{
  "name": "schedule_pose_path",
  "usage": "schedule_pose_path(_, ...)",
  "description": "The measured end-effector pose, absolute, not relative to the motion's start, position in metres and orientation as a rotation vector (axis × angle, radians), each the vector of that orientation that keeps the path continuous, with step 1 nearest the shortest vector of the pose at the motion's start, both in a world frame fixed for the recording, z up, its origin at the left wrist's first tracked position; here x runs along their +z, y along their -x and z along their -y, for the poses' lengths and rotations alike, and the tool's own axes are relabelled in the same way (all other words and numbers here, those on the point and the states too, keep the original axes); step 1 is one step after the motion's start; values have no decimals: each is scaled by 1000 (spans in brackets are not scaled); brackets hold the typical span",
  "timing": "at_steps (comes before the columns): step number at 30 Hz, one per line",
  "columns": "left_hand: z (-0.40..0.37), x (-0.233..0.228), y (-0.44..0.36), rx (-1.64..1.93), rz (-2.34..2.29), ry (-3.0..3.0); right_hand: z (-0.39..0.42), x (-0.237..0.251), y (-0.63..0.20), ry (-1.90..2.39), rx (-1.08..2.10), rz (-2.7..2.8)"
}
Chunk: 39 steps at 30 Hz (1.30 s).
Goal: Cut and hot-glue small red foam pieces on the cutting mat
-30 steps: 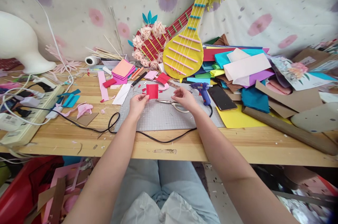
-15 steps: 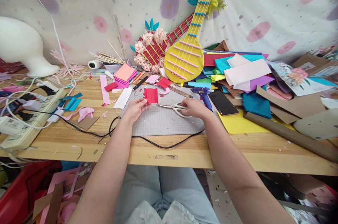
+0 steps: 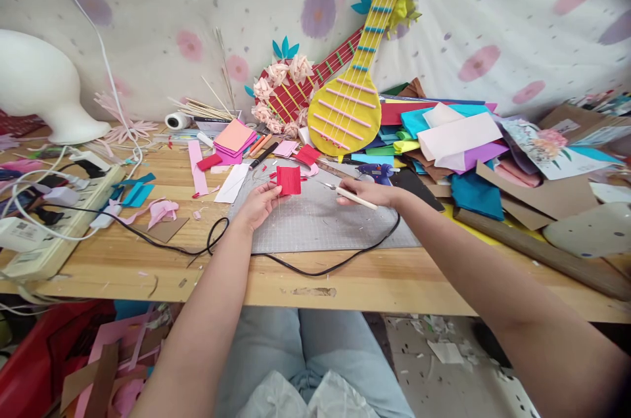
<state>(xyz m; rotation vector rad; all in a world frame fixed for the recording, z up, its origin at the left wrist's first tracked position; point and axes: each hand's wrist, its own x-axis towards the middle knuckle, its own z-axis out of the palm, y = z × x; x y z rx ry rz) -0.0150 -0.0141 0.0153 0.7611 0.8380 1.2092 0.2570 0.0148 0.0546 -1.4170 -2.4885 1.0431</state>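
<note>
My left hand (image 3: 259,206) pinches the lower left edge of a small red square of crepe paper (image 3: 289,180) between thumb and fingers. A thin wire or thread hangs down below that pinch. A short way to the right, my right hand (image 3: 369,190) is closed around scissors (image 3: 355,198) with pale handles. Their blades point left toward the paper without touching it; whether the blades are apart I cannot make out. Both hands are over a grey cutting mat (image 3: 315,227). Behind them lie red paper scraps (image 3: 307,154) and a blue glue gun (image 3: 377,173).
A black cable (image 3: 315,273) loops across the mat's front. Beyond stand a yellow paper lute (image 3: 345,112) and a red one (image 3: 290,92). Coloured sheets (image 3: 458,139) pile up on the right beside a dark phone (image 3: 418,191). A power strip (image 3: 64,221) sits left.
The scissors have been lifted and turned in my right hand, moving away from the red paper. My left hand still holds the paper, shifted slightly right.
</note>
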Motion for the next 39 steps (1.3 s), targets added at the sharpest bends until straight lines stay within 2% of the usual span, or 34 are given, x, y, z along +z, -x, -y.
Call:
schedule_pose_path(4,16,16,13,1184,-839,-763,-17,69,-252,1340,1344,2605)
schedule_pose_path(9,17,16,12,1156,-884,-755,-21,79,-240,1410,1336,2674)
schedule_pose_path(14,18,18,11,1127,-903,-769,-22,84,-232,1313,1527,2617)
schedule_pose_path(27,19,18,11,1087,-944,-790,-29,77,-247,1367,1532,2531)
schedule_pose_path(39,19,17,11,1040,-944,-822,-18,83,-236,1319,1477,2665)
